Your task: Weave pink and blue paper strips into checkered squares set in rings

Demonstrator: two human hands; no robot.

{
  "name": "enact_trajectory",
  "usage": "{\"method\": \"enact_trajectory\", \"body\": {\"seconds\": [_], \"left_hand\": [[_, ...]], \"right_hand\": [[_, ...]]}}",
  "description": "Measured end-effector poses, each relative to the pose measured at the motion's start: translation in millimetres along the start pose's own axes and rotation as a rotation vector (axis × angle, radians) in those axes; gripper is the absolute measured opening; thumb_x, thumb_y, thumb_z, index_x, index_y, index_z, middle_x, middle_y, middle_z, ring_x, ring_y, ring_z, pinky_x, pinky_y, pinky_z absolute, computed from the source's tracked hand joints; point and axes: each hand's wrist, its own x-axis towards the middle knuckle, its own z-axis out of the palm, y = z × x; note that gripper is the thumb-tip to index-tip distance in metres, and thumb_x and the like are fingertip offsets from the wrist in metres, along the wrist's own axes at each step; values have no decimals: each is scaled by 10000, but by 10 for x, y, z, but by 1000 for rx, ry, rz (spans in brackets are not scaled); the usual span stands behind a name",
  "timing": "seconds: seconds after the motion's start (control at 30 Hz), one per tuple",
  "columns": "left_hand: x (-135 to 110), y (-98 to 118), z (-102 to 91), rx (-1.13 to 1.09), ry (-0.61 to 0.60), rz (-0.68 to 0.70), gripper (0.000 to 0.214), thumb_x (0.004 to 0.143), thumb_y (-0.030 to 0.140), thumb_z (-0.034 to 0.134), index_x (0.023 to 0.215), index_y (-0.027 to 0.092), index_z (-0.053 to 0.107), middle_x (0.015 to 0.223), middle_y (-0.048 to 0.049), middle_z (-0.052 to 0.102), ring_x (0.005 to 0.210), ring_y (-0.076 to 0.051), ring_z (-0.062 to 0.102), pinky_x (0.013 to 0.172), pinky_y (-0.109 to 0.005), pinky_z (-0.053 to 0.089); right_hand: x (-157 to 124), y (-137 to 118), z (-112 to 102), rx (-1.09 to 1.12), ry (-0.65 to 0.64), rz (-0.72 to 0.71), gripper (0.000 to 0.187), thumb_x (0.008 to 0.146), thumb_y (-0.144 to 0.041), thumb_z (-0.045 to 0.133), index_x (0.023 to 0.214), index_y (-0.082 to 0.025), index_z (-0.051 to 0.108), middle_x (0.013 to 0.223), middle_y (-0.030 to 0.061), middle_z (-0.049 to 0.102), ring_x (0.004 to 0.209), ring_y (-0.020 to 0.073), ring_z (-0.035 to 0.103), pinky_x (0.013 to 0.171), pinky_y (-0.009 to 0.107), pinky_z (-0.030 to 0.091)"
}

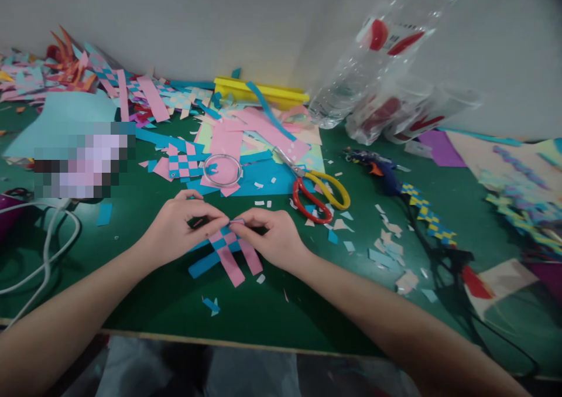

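A small weave of pink and blue paper strips [226, 240] lies low over the green table, its loose strip ends fanning toward me. My left hand [180, 227] pinches its far edge between thumb and forefinger. Close beside it, my right hand [272, 233] pinches the same edge, the fingertips of both hands nearly touching. The fingers hide the pinched part. Just beyond my hands are a metal ring [222, 156] and another pink-and-blue woven piece [183, 166]. Scissors [307, 189] with one red and one yellow handle lie beyond my right hand, blades pointing away.
Paper scraps [386, 247] litter the green table [144, 291]. A glue gun [386, 177] with a black cable lies at right. Plastic cups [439, 110] in a clear sleeve lean on the wall. At left are a white cable [46, 256], a pixelated object [88, 163] and a paper pile [39, 75].
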Motion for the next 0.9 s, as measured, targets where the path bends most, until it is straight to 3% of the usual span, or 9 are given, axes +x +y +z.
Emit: {"method": "enact_trajectory", "body": {"seconds": [0.13, 0.3, 0.4, 0.57, 0.9], "left_hand": [[-13, -24, -24, 6, 29, -108, 290, 816, 470, 608, 959, 242, 716, 826, -9, 725, 847, -193, 643, 753, -305, 500], [-2, -44, -59, -116, -2, -250, 265, 749, 469, 689, 886, 247, 741, 831, -8, 732, 743, -171, 658, 677, -265, 528], [6, -56, -73, -182, -62, -304, 249, 752, 479, 683, 843, 258, 753, 853, 7, 742, 804, -180, 671, 696, -249, 537], [-1, -89, -60, -218, -60, -310, 245, 755, 476, 680, 808, 250, 759, 853, 3, 748, 880, -200, 672, 726, -246, 540], [-13, -110, -20, -183, -21, -238, 227, 773, 435, 682, 900, 260, 749, 828, 9, 740, 818, -163, 667, 698, -225, 535]], "right_hand": [[26, 33, -14, 52, 66, 47, 149, 802, -339, 643, 752, -201, 670, 697, -10, 717, 642, 140, 677, 595, 240, 530], [37, 56, -15, 82, 109, 34, 145, 796, -339, 648, 759, -201, 676, 694, -7, 725, 632, 147, 685, 570, 241, 537], [37, 54, -15, 88, 116, 24, 152, 792, -341, 652, 765, -195, 680, 692, -4, 727, 626, 144, 684, 557, 235, 534], [40, 47, -23, 85, 108, 8, 141, 792, -319, 656, 756, -185, 678, 693, 0, 726, 626, 130, 681, 566, 217, 537], [38, 47, -20, 103, 38, 15, 162, 807, -328, 639, 773, -174, 677, 711, 9, 717, 629, 111, 663, 570, 200, 519]]}}
